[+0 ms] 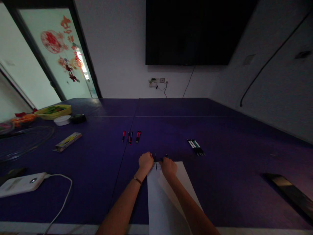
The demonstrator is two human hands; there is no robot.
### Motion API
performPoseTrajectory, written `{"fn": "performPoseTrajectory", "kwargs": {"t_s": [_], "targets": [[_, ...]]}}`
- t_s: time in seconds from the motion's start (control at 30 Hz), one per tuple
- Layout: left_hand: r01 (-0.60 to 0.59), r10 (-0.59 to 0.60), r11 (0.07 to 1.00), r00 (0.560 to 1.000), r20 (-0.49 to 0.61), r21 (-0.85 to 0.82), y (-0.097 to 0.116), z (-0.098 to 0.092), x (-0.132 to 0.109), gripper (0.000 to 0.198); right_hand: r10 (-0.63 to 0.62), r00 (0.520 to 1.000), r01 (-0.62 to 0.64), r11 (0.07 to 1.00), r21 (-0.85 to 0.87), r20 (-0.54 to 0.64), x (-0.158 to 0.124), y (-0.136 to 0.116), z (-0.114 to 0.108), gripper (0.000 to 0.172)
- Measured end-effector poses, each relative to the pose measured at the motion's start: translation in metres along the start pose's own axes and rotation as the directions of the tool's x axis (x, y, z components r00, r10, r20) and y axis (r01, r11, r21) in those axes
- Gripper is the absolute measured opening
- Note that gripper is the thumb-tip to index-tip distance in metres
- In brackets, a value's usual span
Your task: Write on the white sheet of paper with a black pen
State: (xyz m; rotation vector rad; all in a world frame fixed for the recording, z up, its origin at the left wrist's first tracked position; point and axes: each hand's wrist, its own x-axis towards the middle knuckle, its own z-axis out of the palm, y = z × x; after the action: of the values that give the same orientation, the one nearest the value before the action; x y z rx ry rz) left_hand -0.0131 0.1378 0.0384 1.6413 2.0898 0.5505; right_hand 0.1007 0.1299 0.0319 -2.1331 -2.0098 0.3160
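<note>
A white sheet of paper [162, 202] lies lengthwise before me, with small writing near its far edge. My right hand [169, 167] rests on its upper part, fingers closed around a dark pen [166, 156] that is mostly hidden by the hand. At the sheet's far left corner, my left hand [146, 161] has its fingers curled in; what they hold, if anything, is hidden. Between the hands there is a thin dark stick-like piece [156, 161], close to the left fingertips; whether it is gripped I cannot tell.
Beyond my hands lie several pink and blue pens [138, 137]. To the right are several white-and-black pens [195, 146] and a dark phone-like slab [290, 192]. Leftward sit a slim box [68, 141], a white device [23, 185] with a cable, black tape [78, 118] and a yellow basket [52, 114].
</note>
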Motion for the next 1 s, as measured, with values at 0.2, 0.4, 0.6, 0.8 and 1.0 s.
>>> {"fn": "performPoseTrajectory", "kwargs": {"t_s": [0.2,0.4,0.6,0.8,1.0], "targets": [[-0.055,0.046,0.965,0.998,-0.043,-0.258,-0.015,-0.008,-0.035,0.023,0.017,0.997,0.002,0.973,0.233,-0.078,-0.012,0.01,-0.007,0.027],[0.013,0.061,0.666,0.996,0.072,-0.746,-0.017,0.009,-0.088,0.036,-0.155,0.965,-0.162,0.292,0.943,0.213,-0.073,0.013,0.015,0.035],[0.205,-0.08,0.077,0.977,0.198,-0.976,-0.016,0.017,-0.099,0.03,-0.167,0.948,-0.245,0.16,0.956,0.271,-0.101,0.013,0.01,0.041],[0.175,-0.122,0.014,0.978,0.172,-0.984,-0.013,0.009,-0.099,0.031,-0.076,0.96,-0.256,0.165,0.953,0.271,-0.099,0.017,-0.004,0.043],[0.247,0.033,0.042,0.968,0.248,-0.968,-0.012,0.009,-0.105,0.028,-0.068,0.965,-0.244,0.132,0.961,0.254,-0.098,0.011,-0.002,0.045]]}}
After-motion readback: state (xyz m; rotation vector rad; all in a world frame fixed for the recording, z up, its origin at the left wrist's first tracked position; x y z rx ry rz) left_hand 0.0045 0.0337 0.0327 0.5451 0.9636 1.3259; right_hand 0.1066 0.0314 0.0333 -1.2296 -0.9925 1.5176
